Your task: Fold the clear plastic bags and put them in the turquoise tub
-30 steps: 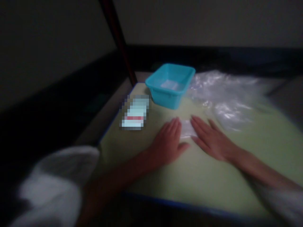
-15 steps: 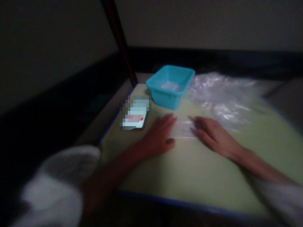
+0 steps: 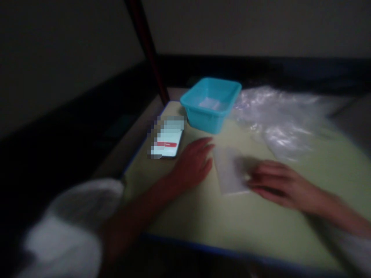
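Note:
A flat, cloudy plastic piece (image 3: 230, 175), seemingly a small clear bag, lies on the table between my hands. My left hand (image 3: 195, 162) rests just left of it, fingers apart and slightly bent, holding nothing. At its right edge is my right hand (image 3: 279, 183), fingers bent and close together over the thumb. Blur over those fingertips hides whether they pinch the plastic or only touch it. Beyond my hands stands a turquoise plastic basket (image 3: 203, 121) with something pale inside (image 3: 210, 103).
A phone (image 3: 169, 141) with a lit, partly pixelated screen lies left of the basket. Crumpled clear plastic (image 3: 278, 119) is heaped at the back right. The pale yellow-green table (image 3: 197, 220) has a blue edge. A dark red pole (image 3: 146, 46) rises behind it.
The plastic between my hands was a narrow strip and now spreads wider, reaching nearer to me. My right hand has moved right and toward me; my left hand has shifted slightly left, its fingers more bent.

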Motion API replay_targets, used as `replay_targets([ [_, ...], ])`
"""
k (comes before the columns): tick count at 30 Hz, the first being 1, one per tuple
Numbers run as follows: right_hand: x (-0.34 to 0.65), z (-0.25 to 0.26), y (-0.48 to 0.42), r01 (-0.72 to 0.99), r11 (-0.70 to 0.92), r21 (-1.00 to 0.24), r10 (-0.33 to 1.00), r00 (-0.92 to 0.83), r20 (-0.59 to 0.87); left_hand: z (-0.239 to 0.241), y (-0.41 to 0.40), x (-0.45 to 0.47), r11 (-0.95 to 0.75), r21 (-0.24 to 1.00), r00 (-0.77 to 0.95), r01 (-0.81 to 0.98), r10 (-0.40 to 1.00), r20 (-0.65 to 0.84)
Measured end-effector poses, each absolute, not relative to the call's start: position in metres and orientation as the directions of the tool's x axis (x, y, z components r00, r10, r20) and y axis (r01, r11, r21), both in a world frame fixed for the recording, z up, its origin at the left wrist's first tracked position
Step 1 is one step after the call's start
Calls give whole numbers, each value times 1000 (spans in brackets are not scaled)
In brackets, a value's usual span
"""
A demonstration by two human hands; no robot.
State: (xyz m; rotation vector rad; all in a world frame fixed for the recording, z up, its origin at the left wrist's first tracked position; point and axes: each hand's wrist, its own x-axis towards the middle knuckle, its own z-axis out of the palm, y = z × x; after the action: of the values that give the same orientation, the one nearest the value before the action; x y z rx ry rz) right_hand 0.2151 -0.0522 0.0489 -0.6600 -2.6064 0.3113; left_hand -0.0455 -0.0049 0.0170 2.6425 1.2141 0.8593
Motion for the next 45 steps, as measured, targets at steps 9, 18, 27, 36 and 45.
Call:
replay_targets([
  [9, 208, 47, -59, 418, 908, -25, 400, -849, 346, 15, -19, -36, -723, 290, 670, 627, 691, 272],
  [18, 207, 43, -59, 324, 924, 204, 248, -912, 327, 17, -18, -39, -822, 192, 714, 536, 563, 416],
  [27, 208, 39, -57, 460, 888, -1, 437, -842, 316, 22, -20, -40, -908, 206, 822, 365, 418, 387],
  [36, 210, 45, -44, 535, 559, -633, 793, -569, 219, 19, -18, -37, -855, 289, 752, 431, 518, 408],
  [45, 205, 35, -35, 500, 416, -759, 879, -436, 195, 21, -16, -26, -542, 641, 532, 543, 813, 237],
])
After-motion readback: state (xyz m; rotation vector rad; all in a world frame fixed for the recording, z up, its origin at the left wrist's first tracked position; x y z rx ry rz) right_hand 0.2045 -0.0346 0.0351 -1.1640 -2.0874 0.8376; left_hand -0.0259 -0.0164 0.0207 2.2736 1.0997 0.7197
